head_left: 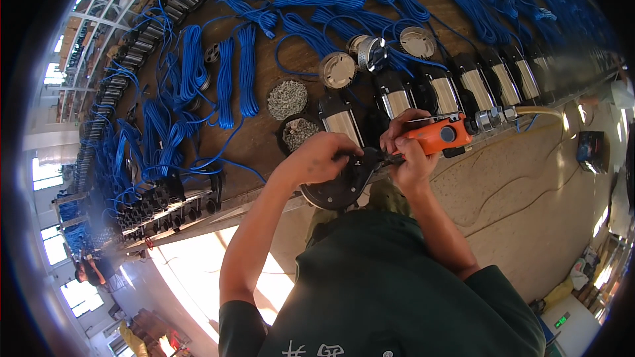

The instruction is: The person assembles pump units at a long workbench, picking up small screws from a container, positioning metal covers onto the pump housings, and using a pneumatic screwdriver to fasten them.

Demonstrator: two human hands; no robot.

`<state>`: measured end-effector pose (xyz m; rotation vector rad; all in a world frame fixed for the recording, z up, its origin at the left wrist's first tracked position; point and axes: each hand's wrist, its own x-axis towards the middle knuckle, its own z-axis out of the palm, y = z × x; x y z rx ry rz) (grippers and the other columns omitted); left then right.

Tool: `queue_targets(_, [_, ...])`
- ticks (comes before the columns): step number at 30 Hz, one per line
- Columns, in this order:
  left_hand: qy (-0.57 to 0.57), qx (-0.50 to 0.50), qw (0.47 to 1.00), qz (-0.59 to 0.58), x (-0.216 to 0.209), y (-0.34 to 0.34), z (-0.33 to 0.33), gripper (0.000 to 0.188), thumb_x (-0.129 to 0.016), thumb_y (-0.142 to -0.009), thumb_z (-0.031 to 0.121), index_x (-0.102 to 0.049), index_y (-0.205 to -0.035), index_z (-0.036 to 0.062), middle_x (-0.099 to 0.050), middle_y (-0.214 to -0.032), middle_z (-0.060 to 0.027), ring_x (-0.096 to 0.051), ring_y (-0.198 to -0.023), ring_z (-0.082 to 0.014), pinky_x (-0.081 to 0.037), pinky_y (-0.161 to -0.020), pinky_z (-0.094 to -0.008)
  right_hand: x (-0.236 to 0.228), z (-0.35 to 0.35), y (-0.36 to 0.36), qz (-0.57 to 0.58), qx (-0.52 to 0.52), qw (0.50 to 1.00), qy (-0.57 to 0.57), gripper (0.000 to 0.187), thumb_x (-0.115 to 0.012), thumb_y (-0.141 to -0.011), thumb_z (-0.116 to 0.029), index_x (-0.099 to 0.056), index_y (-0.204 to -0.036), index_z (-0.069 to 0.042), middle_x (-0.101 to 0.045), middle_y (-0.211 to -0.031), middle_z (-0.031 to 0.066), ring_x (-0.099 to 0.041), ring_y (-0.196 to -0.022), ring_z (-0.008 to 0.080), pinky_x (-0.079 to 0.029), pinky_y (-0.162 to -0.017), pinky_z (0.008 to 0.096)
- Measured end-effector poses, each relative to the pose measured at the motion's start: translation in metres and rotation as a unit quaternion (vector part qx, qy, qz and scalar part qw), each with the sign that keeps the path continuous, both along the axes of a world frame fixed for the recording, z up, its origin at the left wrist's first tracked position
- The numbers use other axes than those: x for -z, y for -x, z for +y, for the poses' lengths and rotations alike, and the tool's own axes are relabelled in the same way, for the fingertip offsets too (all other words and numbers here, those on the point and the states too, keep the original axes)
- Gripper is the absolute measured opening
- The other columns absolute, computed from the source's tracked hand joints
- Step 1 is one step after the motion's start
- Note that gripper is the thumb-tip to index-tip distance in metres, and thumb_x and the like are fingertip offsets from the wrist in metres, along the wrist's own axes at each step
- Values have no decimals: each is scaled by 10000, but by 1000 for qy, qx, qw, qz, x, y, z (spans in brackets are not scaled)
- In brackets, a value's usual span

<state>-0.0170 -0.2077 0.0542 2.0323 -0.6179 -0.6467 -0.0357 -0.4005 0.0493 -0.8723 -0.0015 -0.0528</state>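
Observation:
My right hand (415,160) is closed around an orange air screwdriver (436,135) lying almost level, its tip pointing left. A metal fitting (489,119) joins the tool's back end to a pale hose (544,111). Under the tip, close to my body, is a black rounded housing part (336,192) with small screws in its face. Fingers curled, my left hand (324,158) rests at the upper edge of this part; its fingertips are hidden. Just beyond it stand two round containers of small metal screws (288,99) (299,131).
Silver-and-black motor bodies (397,100) line the bench's near edge to the right. Bundled blue cables (247,69) cover much of the brown bench (264,142). Round metal covers (337,70) lie behind the motors. At far left, another person (92,270) is by the bench.

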Motion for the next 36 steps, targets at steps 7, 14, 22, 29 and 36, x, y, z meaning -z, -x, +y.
queue_targets(7, [-32,-70,997,28,3,-2,0,222,-555,-759,-63,-679,-938,-20,-680,-890,-158,-654,-862,-279,-504,-801,-346,-11,3,1,1,-56,997,49,315,-472,-705,34,-482,-1018,0,-513,-758,100,-492,-594,161,-459,-607,334])
queue_targets(14, [3,-148,988,44,-2,-1,2,167,-559,-778,-21,-686,-885,-38,-688,-827,-170,-672,-795,-269,-528,-744,-351,-12,12,-1,-57,-96,983,144,255,-483,-716,89,-492,-949,-15,-550,-774,71,-522,-653,114,-449,-597,245])
queue_targets(22, [102,-198,966,132,23,-34,26,301,-689,-804,86,-621,-1082,-8,-672,-911,-105,-623,-850,-173,-495,-783,-316,-14,12,0,-14,-104,990,93,177,-516,-721,73,-541,-874,-12,-551,-796,25,-524,-717,86,-427,-627,214])
queue_targets(29, [-287,-206,919,-174,104,-162,5,1061,-816,-600,491,-296,-1452,130,-352,-1400,-236,-323,-1293,-474,-301,-1008,-640,-28,11,6,-32,-44,996,64,394,-479,-710,107,-476,-1087,-6,-540,-831,123,-516,-610,171,-459,-583,319])
queue_targets(36, [-237,-278,912,-187,67,-151,0,839,-805,-568,361,-479,-1317,170,-519,-1195,-209,-506,-1097,-391,-428,-924,-507,-30,-4,16,18,-14,999,27,355,-475,-708,116,-496,-1039,-11,-567,-808,78,-545,-640,130,-465,-578,251])
